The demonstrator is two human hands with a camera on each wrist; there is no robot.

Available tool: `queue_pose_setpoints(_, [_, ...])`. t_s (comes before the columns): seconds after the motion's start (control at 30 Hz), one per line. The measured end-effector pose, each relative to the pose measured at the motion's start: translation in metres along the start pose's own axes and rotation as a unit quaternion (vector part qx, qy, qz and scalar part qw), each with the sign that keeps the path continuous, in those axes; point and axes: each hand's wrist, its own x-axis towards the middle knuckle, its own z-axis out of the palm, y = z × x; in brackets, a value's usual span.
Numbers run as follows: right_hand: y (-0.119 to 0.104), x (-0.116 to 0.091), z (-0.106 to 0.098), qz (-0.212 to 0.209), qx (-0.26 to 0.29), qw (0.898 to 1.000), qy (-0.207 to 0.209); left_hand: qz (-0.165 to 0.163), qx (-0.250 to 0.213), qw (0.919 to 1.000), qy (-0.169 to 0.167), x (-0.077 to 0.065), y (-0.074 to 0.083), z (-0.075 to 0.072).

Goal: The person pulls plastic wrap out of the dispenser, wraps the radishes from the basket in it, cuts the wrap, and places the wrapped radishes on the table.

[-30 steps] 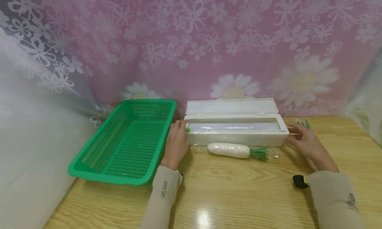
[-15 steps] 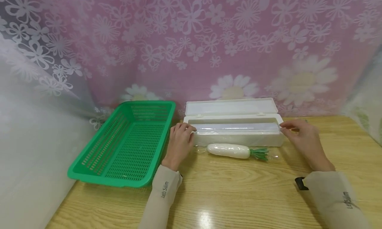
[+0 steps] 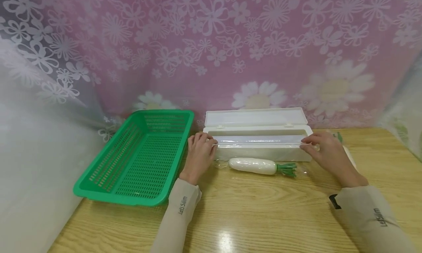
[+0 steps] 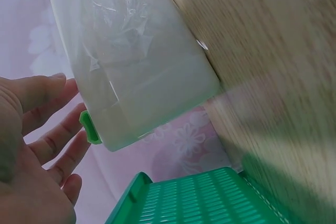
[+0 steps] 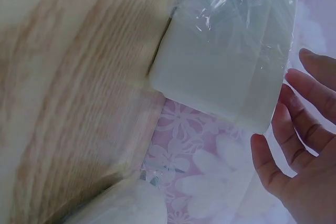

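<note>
A long white box (image 3: 260, 153) with its lid raised holds a roll of plastic wrap (image 3: 260, 140). My left hand (image 3: 199, 154) is at the box's left front edge, thumb and index finger pinching the film there. At the right end my right hand (image 3: 326, 154) pinches the film in the same way. The thin clear film itself is hard to make out between the fingertips. A green slider (image 4: 90, 127) sits on the box's edge below my left fingers in the left wrist view. In front of the box lies a film-wrapped white radish (image 3: 252, 166) with green stems.
The green basket (image 3: 176, 165) stands left of my left hand. Another white radish (image 3: 349, 156) lies partly hidden behind my right hand, on the wooden table (image 3: 263, 216). A pink flowered curtain (image 3: 217, 73) hangs behind the box.
My right hand has moved left from beyond the box's right end onto its front edge. My left hand has shifted slightly right along the edge. Box, wrapped radish and basket stay put.
</note>
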Motion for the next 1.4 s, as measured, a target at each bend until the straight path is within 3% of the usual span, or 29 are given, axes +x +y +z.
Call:
queue_pose_setpoints(0.33, [-0.001, 0.002, 0.007, -0.018, -0.011, 1.000, 0.002, -0.013, -0.024, 0.9996, -0.007, 0.001, -0.004, 0.004])
queue_pose_setpoints(0.63, [-0.006, 0.008, 0.001, 0.042, 0.022, 0.998, -0.036, -0.046, -0.073, 0.9961, -0.019, 0.009, -0.007, 0.005])
queue_pose_setpoints(0.93, [-0.005, 0.008, 0.000, 0.084, 0.046, 0.993, -0.062, -0.056, -0.081, 0.9947, -0.030, 0.009, -0.008, 0.007])
queue_pose_setpoints(1.4, [0.000, 0.004, 0.002, 0.070, 0.044, 0.996, -0.045, -0.072, -0.106, 0.9915, -0.023, 0.005, -0.011, 0.010])
